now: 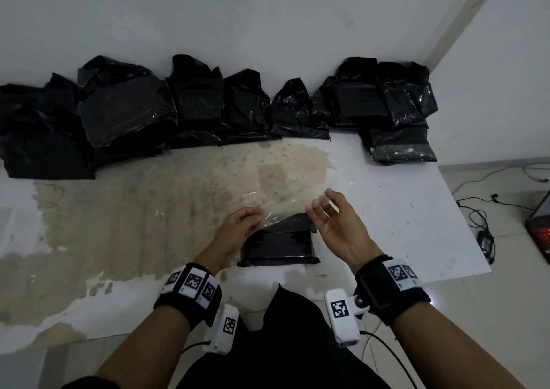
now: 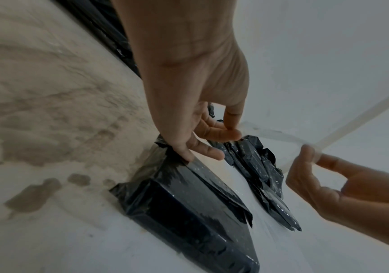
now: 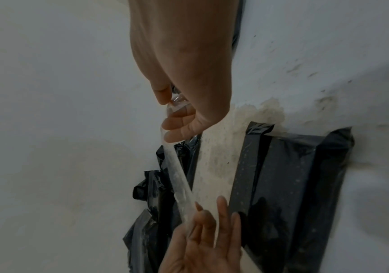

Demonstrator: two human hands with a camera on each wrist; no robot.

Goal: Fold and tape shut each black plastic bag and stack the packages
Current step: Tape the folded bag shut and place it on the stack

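A folded black plastic package [image 1: 279,245] [image 2: 189,203] [image 3: 282,184] lies flat on the white table [image 1: 401,225] in front of me. Just above its far edge, both hands stretch a strip of clear tape [image 1: 282,210] [image 2: 273,134] [image 3: 177,175]. My left hand [image 1: 257,214] [image 2: 231,132] pinches the tape's left end between thumb and fingers, over the package's left corner. My right hand [image 1: 320,204] [image 3: 172,105] pinches the other end, palm turned up, above the right corner. The tape hangs free of the package.
A row of crumpled black bags [image 1: 128,114] lines the wall at the table's back. Wrapped black packages are piled at the back right [image 1: 387,100]. The tabletop is stained brown in the middle. A laptop [image 1: 538,228] and cables [image 1: 476,216] lie on the floor to the right.
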